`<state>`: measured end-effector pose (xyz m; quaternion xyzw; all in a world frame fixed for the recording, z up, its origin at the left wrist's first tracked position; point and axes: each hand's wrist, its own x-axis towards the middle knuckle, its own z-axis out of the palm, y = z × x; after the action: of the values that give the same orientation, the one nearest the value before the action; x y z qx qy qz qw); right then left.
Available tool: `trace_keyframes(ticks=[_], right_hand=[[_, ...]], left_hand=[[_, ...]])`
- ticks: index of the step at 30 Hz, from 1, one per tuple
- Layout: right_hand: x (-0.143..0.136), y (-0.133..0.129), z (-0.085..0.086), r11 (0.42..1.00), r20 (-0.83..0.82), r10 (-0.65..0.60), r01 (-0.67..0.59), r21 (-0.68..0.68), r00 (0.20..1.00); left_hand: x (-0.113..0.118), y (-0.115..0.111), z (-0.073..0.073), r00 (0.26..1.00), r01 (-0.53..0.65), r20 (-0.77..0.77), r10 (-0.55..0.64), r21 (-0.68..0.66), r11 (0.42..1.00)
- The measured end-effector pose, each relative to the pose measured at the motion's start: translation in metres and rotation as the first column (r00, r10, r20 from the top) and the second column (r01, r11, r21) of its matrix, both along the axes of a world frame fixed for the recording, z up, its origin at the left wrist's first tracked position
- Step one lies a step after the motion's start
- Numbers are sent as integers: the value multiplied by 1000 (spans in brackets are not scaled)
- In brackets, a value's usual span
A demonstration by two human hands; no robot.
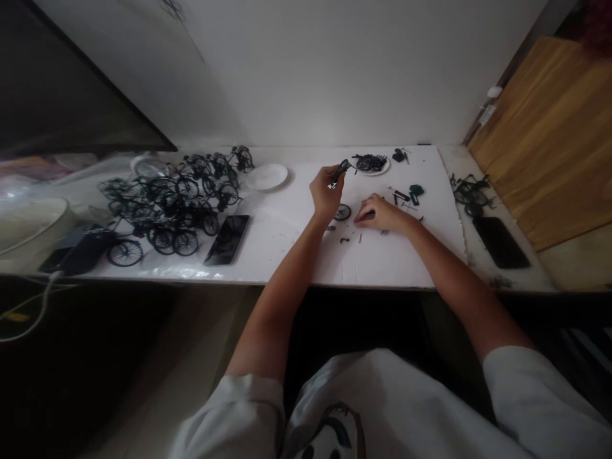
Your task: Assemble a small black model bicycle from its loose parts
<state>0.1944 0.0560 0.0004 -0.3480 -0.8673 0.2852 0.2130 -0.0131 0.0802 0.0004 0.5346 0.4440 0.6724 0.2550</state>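
My left hand [327, 191] is raised over the white board [382, 264], its fingers closed on a small dark green bicycle part [340, 171]. Lower and to the right, my right hand [375, 213] rests at the board with thumb and fingertips together; whatever is between them is too small to make out. A small black spoked wheel [342, 212] lies between the two hands. Just in front of them are a little black piece [345, 240] and a thin brownish stick [360, 238]. Dark green parts [415, 191] lie right of my right hand.
Many assembled miniature bicycles [176, 197] crowd the left side, beside a black phone [227, 240] and a white plate [266, 177]. Behind my hands, a dish [371, 172] holds black parts. Another dark phone [501, 242] and a wooden panel [564, 140] are at right.
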Motion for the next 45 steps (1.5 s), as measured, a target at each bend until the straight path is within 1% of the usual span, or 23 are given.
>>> trace_keyframes(ticks=[5, 10, 13, 15, 19, 21, 23, 25, 27, 28, 29, 30, 33, 36, 40, 45], right_hand=[[-2, 0, 0, 999, 24, 23, -24, 49, 999], [-2, -2, 1, 999, 45, 16, -17, 32, 999], [-2, -1, -2, 1000, 37, 7, -8, 27, 999], [-1, 2, -4, 998, 17, -25, 24, 64, 1000], [5, 14, -6, 970, -13, -125, 125, 208, 992], [10, 17, -3, 946, -3, -182, 175, 272, 983], [15, 16, 3, 910, 36, -263, 236, 342, 964], [21, 14, 11, 855, 86, -377, 311, 415, 922], [30, 12, 20, 802, 123, -487, 387, 454, 865], [34, 11, 24, 796, 150, -511, 401, 452, 846], [39, 11, 27, 803, 173, -517, 404, 439, 838], [43, 12, 29, 821, 193, -501, 393, 415, 844], [50, 15, 30, 904, 250, -379, 298, 308, 891], [48, 15, 26, 954, 292, -270, 214, 210, 918], [41, 12, 25, 969, 285, -201, 148, 198, 937], [35, 12, 24, 979, 311, -167, 119, 168, 935]], left_hand=[[1, 0, -2, 999, 15, -28, -16, -28, 999], [1, -1, -3, 997, 0, -72, 1, 10, 1000], [1, -3, -1, 999, 40, -22, -41, -43, 998], [2, -4, 1, 998, 66, 21, -65, -74, 995], [2, -4, 2, 999, 35, 29, -33, -56, 998], [1, -2, 1, 1000, 2, 23, -2, -38, 999], [-1, 0, 0, 999, -39, -6, 39, -10, 999], [-3, 2, -2, 994, -83, -61, 85, 30, 996], [-5, 5, -5, 985, -116, -118, 124, 74, 991], [-6, 7, -6, 981, -123, -140, 136, 98, 988], [-6, 9, -8, 977, -125, -155, 144, 122, 985], [-6, 10, -10, 975, -124, -164, 148, 144, 982], [-6, 15, -15, 973, -118, -177, 148, 169, 978], [-6, 17, -19, 972, -117, -182, 147, 170, 979], [-6, 17, -20, 970, -124, -183, 157, 180, 976], [-6, 16, -19, 969, -132, -188, 161, 156, 979]])
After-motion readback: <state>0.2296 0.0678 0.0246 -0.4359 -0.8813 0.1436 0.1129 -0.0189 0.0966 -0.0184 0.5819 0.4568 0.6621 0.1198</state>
